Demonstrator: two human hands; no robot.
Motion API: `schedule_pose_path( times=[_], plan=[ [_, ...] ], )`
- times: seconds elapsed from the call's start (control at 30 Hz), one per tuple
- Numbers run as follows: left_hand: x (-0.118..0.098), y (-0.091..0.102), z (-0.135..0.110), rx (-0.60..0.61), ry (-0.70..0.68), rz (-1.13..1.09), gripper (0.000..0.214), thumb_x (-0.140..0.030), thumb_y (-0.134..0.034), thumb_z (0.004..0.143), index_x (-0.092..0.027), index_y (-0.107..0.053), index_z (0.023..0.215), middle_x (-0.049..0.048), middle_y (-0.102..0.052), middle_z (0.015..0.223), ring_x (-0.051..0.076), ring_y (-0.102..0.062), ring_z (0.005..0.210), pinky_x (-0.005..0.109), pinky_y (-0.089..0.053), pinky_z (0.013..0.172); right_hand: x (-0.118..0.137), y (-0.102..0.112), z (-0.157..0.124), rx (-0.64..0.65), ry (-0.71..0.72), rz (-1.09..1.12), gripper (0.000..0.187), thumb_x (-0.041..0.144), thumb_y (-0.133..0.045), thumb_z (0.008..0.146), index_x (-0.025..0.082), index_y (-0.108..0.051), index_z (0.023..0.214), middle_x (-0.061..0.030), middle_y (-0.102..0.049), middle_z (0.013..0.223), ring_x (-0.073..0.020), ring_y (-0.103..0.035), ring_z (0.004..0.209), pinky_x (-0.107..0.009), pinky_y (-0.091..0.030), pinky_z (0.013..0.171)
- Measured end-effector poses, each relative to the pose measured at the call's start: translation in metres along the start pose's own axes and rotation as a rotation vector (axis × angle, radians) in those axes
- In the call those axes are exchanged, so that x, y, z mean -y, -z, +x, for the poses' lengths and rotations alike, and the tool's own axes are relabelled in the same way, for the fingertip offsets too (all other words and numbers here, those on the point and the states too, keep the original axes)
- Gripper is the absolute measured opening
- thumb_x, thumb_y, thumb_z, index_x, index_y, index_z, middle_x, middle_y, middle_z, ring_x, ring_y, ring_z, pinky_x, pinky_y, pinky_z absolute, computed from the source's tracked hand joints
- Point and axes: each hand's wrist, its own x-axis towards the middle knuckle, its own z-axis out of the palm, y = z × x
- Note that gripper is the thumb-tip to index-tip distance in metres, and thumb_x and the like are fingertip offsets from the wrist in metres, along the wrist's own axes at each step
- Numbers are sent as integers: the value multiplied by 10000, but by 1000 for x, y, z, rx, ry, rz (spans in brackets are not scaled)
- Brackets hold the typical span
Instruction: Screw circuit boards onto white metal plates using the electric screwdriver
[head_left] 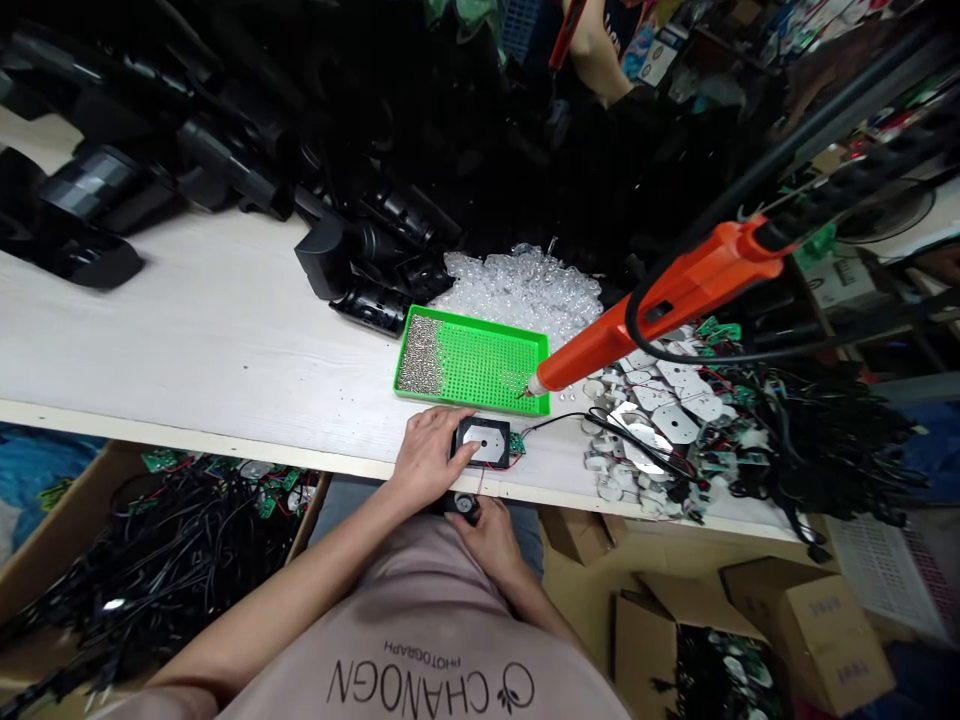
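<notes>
Black-framed plate (495, 445) with a white centre and round hole lies near the front edge of the table (187, 320), directly under the left hand (427, 458), whose fingers cover its left side; grip or mere press cannot be told. Right hand (489, 542) sits just nearer the body, closed around a small black round part (465, 507) at the table's edge. Hands apart but close; left hand is nearer the plate, whose longer side runs roughly along that edge. Small green circuit board (516, 444) touches the plate's right side, black cable (559, 420) leading rightward. Beyond the hands: green pegged tray (480, 325) holding silver screws (418, 355), orange electric screwdriver (660, 300) with its tip just above the tray's corner.
</notes>
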Motion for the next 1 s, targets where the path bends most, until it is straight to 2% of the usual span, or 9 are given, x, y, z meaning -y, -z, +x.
schedule_pose_path(
  times=[0.1, 0.23, 0.37, 0.5, 0.57, 0.67, 0.8, 0.9, 1.0],
  plan=[
    [-1, 0, 0, 4, 6, -5, 418, -398, -526, 919, -204, -509, 1289, 90, -636, 1214, 283, -525, 1152, 457, -364, 968, 6, 16, -10, 107, 45, -43, 309, 194, -608, 804, 174, -666, 1107, -87, -716, 1099, -249, -661, 1038, -368, -504, 924],
    [0, 1, 0, 13, 8, -25, 410, -388, -524, 920, -205, -508, 1286, 85, -636, 1218, 279, -522, 1157, 452, -360, 972, 17, 62, -34, 187, 92, -245, 340, 201, -578, 832, 189, -610, 1170, -82, -706, 1109, -248, -672, 1007, -358, -532, 865],
    [1, 0, -1, -1, 3, -30, 400, -392, -520, 921, -225, -508, 1284, 77, -638, 1204, 280, -521, 1147, 454, -361, 965, 24, 113, -35, -54, 239, -506, 263, 157, -499, 890, 189, -615, 1123, -99, -678, 1137, -245, -639, 989, -366, -547, 813],
    [1, -2, -1, -18, 1, -32, 403, -400, -521, 919, -233, -507, 1285, 78, -638, 1196, 276, -522, 1145, 447, -365, 964, 27, 141, 2, -371, 478, -710, 355, 75, -432, 901, 219, -648, 1143, -138, -523, 1374, -266, -560, 1094, -403, -529, 858],
    [1, -2, -2, -22, 1, -37, 415, -394, -533, 913, -221, -507, 1289, 85, -636, 1209, 278, -521, 1154, 449, -365, 969, 27, 145, 23, -422, 572, -668, 426, 35, -421, 883, 262, -661, 1151, -133, -517, 1354, -262, -536, 1126, -418, -512, 894],
    [1, -2, -2, -31, 1, -53, 419, -384, -536, 910, -215, -507, 1292, 90, -629, 1231, 278, -524, 1159, 453, -367, 975, 28, 140, 46, -351, 644, -358, 424, 38, -419, 873, 269, -664, 1130, -114, -550, 1248, -222, -552, 1118, -356, -520, 858],
    [-1, -1, -2, -27, 11, -72, 418, -367, -544, 907, -214, -507, 1294, 87, -629, 1237, 273, -524, 1165, 452, -367, 983, 28, 125, 57, -198, 540, 85, 190, 200, -542, 879, 215, -654, 1031, -98, -604, 1087, -187, -613, 979, -269, -518, 699],
    [-1, -2, -2, -21, 17, -75, 418, -358, -548, 906, -225, -502, 1299, 78, -630, 1242, 269, -523, 1171, 452, -364, 983, 27, 118, 57, -107, 446, 147, 217, 252, -609, 844, 212, -605, 1057, -64, -643, 1000, -143, -595, 767, -260, -495, 652],
    [-1, -2, -2, -20, 21, -75, 413, -341, -554, 900, -227, -501, 1294, 77, -629, 1243, 271, -520, 1174, 452, -363, 979, 29, 121, 54, -60, 353, 121, 242, 220, -610, 821, 212, -546, 1054, -60, -666, 1052, -113, -539, 654, -252, -485, 624]
  ],
)
